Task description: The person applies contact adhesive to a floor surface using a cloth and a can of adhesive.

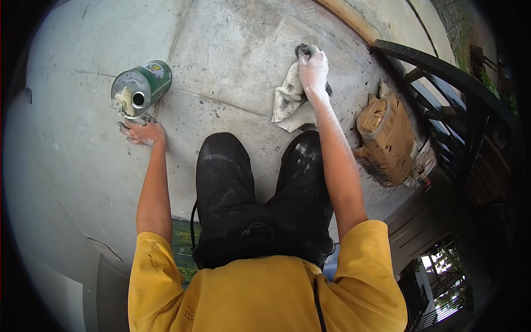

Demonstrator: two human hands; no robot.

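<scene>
My left hand has its fingers spread, stained dark and whitish, right by the near rim of a green can. Whether they touch the can is hard to tell. The can's metal end faces me, with a round dark hole and a lump of cream-coloured paste on it. Farther out on the right, my right hand, coated in white powder, is closed on a bunched, dark-stained part of a rag. The rest of the whitish rag lies crumpled beneath the hand and wrist.
A torn, tape-wrapped cardboard package sits right of my knees, beside a black railing. Dark specks dot the grey surface. Green printed material shows below my left thigh.
</scene>
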